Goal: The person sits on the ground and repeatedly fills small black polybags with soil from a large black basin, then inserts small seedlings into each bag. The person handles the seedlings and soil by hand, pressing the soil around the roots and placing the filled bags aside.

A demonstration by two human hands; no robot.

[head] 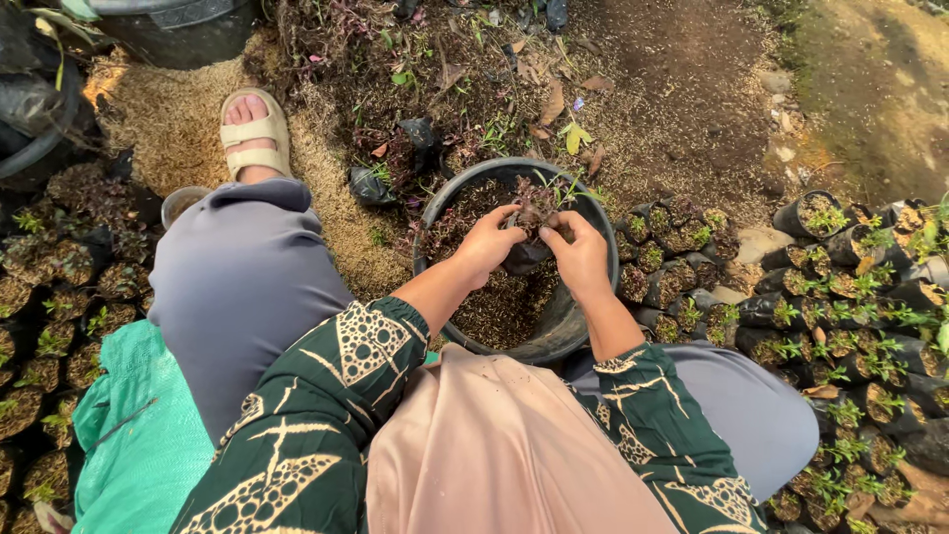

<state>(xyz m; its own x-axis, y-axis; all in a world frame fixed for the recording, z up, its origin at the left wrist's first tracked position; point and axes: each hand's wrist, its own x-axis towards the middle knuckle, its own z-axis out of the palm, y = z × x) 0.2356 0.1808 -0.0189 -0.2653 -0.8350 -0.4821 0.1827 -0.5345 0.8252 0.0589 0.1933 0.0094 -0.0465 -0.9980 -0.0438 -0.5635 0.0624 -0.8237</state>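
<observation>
Left of the bucket (568, 326), filled pots (59, 297) crowd the ground, with a sandalled foot (252, 133) on rice husks (168, 119) up-left of it. Over the bucket's soil, the left hand (486, 244) has its grip closed on a small black bag (524, 252) holding a reddish seedling (539, 198). The right hand (581, 255) pinches the bag's other side, fingers pressed into it. Right of the bucket stand rows of bagged seedlings (840, 336).

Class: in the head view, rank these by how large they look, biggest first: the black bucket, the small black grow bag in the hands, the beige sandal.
1. Black bucket
2. Beige sandal
3. Small black grow bag, partly hidden by the hands, so its rank against the sandal is unsure.
</observation>
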